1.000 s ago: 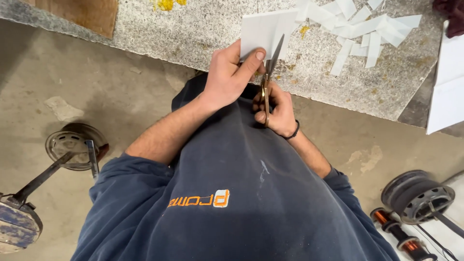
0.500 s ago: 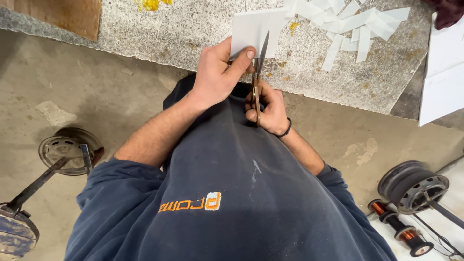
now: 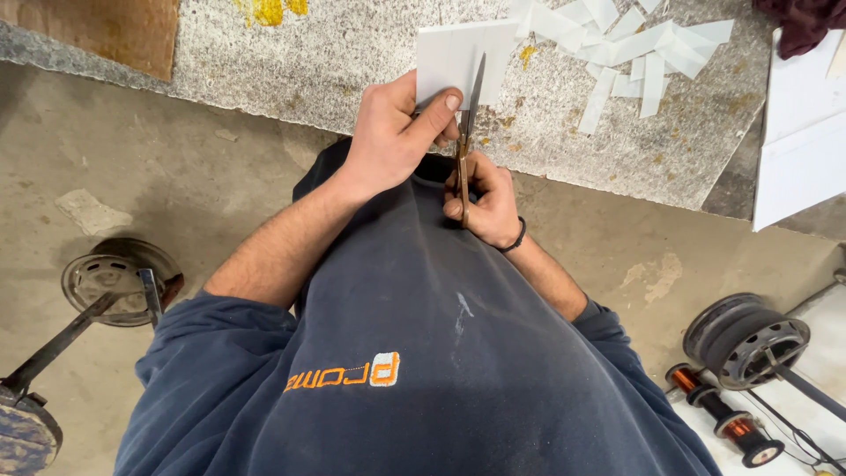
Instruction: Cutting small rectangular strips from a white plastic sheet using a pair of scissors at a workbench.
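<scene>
Left hand (image 3: 392, 132) pinches the white sheet (image 3: 454, 57) above the slab (image 3: 291, 62) edge. Right hand (image 3: 485, 198), closed through the handles, works the scissors (image 3: 467, 123); blades now lie further into the sheet than before, so cutting advances. Cut strips (image 3: 634, 48) lie right of the sheet.

Navy sweatshirt (image 3: 423, 353) — orange chest logo; sleeves pushed up; black wristband (image 3: 517, 238).

— What am I holding over the near edge of the stone slab (image 3: 291, 79)?

— I've got a white card (image 3: 451, 55), flat and roughly square, pinched at its near corner. My scissors (image 3: 467, 132), brown handles and dark blades, point away, blades parted along the card's right edge.
</scene>
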